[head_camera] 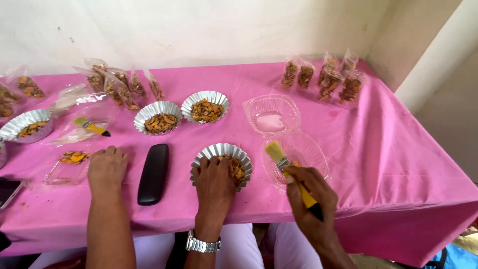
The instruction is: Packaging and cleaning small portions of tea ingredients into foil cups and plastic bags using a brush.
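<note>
Single head-worn view, aimed steeply down and forward, set close above pink table (pixel 378 149); wall (pixel 199 30) seen beyond far edge.

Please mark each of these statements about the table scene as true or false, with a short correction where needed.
1. The right hand has a grip on a yellow-handled brush. True.
2. The tablecloth is blue. False: it is pink.
3. The left hand, with a wristwatch on its wrist, rests on a foil cup of orange-brown pieces. True.
4. The black case lies inside the clear plastic container. False: it lies on the cloth, left of the foil cup.
5. The brush's bristles are over the clear plastic container. True.
</note>
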